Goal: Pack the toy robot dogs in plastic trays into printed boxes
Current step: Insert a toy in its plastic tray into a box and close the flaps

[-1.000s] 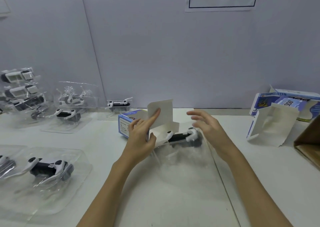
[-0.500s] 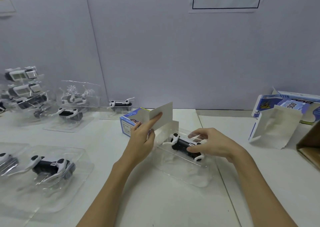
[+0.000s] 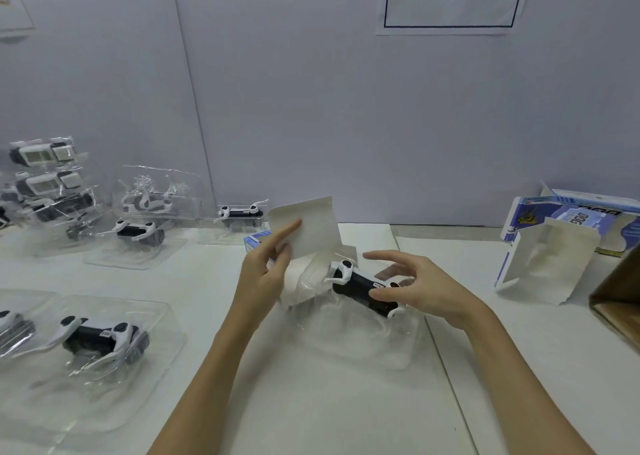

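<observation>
**Operator:** White tabletop (image 3: 346,402) against a pale partition wall. Confirm hand status and position of the work item.

**Inspector:** Left hand (image 3: 265,276) pinches the raised flap of the printed box (image 3: 304,232), keeping its mouth exposed; index finger extended along the flap. Right hand (image 3: 415,284) is half curled around the toy robot dog (image 3: 360,283) in its clear plastic tray (image 3: 363,333), thumb on the near side, fingers arched over the far side.

**Operator:** Governing relation for insertion?

**Inspector:** The dog's long axis runs diagonally, white head end nearest the box mouth, tail end under the right hand. The box opening lies just beyond and left of the head, between both hands. Right hand is nearer the tray. In my judgement, the tray must be pushed leftward, away from the right hand.

**Operator:** Quantities?

**Inspector:** One tray in hand. To the left of the left hand, at least six more trayed dogs (image 3: 104,336); the far stack is too cluttered to count exactly. To the right of the right hand, one open printed box (image 3: 568,219) and a brown carton edge (image 3: 616,281).
</observation>
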